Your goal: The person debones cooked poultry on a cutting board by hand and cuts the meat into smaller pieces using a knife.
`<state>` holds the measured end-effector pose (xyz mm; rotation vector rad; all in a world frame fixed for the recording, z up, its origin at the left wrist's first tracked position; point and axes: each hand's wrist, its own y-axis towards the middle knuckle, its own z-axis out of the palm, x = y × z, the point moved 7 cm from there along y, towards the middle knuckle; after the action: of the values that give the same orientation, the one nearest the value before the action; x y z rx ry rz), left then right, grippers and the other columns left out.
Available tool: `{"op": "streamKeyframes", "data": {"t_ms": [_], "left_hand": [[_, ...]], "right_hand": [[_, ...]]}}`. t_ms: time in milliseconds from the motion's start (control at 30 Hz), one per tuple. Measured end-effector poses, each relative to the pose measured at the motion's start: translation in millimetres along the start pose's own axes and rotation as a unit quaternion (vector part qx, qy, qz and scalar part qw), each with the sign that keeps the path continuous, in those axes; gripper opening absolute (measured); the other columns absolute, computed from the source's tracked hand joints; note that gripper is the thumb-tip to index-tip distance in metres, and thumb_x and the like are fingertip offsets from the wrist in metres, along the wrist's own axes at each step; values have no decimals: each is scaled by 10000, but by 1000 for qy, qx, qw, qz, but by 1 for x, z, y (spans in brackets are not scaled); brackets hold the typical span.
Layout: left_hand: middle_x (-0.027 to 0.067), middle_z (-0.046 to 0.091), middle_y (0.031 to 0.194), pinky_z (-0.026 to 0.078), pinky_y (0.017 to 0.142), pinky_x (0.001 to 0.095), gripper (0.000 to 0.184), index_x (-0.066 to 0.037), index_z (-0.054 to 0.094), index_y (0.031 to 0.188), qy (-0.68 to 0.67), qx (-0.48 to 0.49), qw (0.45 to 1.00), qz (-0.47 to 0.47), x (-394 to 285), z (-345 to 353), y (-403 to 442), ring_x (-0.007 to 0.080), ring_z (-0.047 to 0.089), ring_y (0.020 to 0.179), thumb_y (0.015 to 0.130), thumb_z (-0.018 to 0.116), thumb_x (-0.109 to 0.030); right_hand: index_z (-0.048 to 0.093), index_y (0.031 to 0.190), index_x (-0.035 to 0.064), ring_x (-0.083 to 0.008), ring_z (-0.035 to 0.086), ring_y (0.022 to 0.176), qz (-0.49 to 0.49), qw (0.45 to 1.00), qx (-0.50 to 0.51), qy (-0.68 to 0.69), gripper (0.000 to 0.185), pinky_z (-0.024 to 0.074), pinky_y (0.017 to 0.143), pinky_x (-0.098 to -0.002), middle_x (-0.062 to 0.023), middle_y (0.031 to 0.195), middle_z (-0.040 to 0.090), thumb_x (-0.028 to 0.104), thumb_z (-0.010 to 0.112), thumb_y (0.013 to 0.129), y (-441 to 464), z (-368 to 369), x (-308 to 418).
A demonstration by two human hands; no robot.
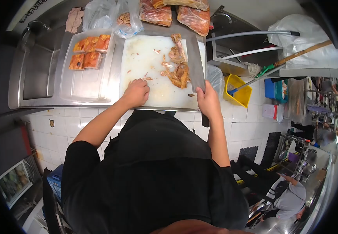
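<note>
Clamping knife [197, 62] in right grip [209, 102], just beside meat pieces [181, 75], apparently for control; resting left grip [137, 93], curled together, on cutting board [141, 47], perhaps for steadiness.

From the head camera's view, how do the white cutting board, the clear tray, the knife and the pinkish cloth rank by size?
Largest to smallest, as they look:
1. White cutting board
2. Clear tray
3. Knife
4. Pinkish cloth

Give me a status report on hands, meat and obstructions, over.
Right hand gripping knife. Left hand curled at near-left of cutting board. Meat pieces left of blade. Small scraps scattered alongside; nothing visibly blocking.
</note>
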<state>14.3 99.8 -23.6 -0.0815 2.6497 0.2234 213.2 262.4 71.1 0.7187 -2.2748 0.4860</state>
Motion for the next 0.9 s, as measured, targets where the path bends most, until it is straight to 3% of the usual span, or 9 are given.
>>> {"op": "streamKeyframes", "data": {"t_ms": [100, 200, 300, 367, 500, 567, 667, 900], "left_hand": [[98, 598, 898, 438, 877, 418, 91, -45, 663, 775, -11, 43, 999, -18, 1, -3, 6, 295, 562, 933, 755, 649, -133], [104, 594, 880, 446, 869, 410, 145, -53, 675, 868, -11, -40, 999, 16, -12, -7, 31, 301, 576, 888, 746, 690, -131], [108, 593, 955, 436, 893, 399, 210, -56, 671, 932, -34, -49, 998, -28, -26, 12, 76, 300, 563, 960, 750, 709, -154], [130, 558, 1097, 415, 915, 429, 277, -70, 655, 988, -35, 8, 997, -69, -34, 29, 100, 303, 526, 1068, 730, 722, -145], [143, 524, 1115, 402, 912, 437, 236, -85, 667, 944, 22, 92, 994, -63, -46, 39, 108, 305, 494, 1103, 725, 730, -145], [138, 518, 1045, 392, 889, 428, 166, -95, 668, 881, -14, 131, 989, -67, -47, 41, 98, 309, 495, 1063, 723, 708, -123], [103, 488, 960, 381, 863, 397, 174, -96, 566, 762, -1, 126, 991, -53, -46, 43, 90, 288, 491, 1015, 671, 714, -108], [99, 535, 970, 387, 874, 408, 130, -88, 574, 780, -19, 145, 989, -35, -37, 52, 76, 288, 532, 971, 701, 674, -62]], "right_hand": [[509, 1088, -29, -501, 594, 856, 43, 999, 6, 12, 245, 469, 724, -526, -312, 865, 630, 137, 561, 915, -4, -2, -17], [515, 1087, -26, -501, 594, 852, 9, 999, -38, 2, 243, 467, 726, -530, -309, 858, 631, 137, 562, 914, -9, -14, -14], [517, 1097, -24, -500, 596, 846, 16, 999, -37, -2, 251, 466, 725, -532, -305, 849, 631, 137, 565, 912, -10, -19, -19], [520, 1099, -23, -496, 599, 841, 42, 999, -26, 17, 255, 464, 720, -535, -303, 839, 631, 141, 569, 910, -11, -19, -28], [509, 1153, -46, -456, 624, 816, 13, 998, -53, -14, 328, 489, 705, -451, -290, 862, 637, 165, 581, 913, -19, -28, -27], [525, 1090, -14, -493, 598, 822, 25, 997, -64, 19, 250, 456, 707, -537, -298, 815, 628, 148, 575, 907, -24, -30, -31], [531, 1084, -12, -494, 595, 806, 36, 999, -36, 10, 245, 450, 699, -541, -291, 796, 625, 146, 578, 903, -28, -28, -38], [539, 1077, -4, -493, 594, 781, 3, 999, -37, 0, 241, 448, 695, -549, -275, 792, 633, 156, 581, 902, -24, -22, -40]]}}
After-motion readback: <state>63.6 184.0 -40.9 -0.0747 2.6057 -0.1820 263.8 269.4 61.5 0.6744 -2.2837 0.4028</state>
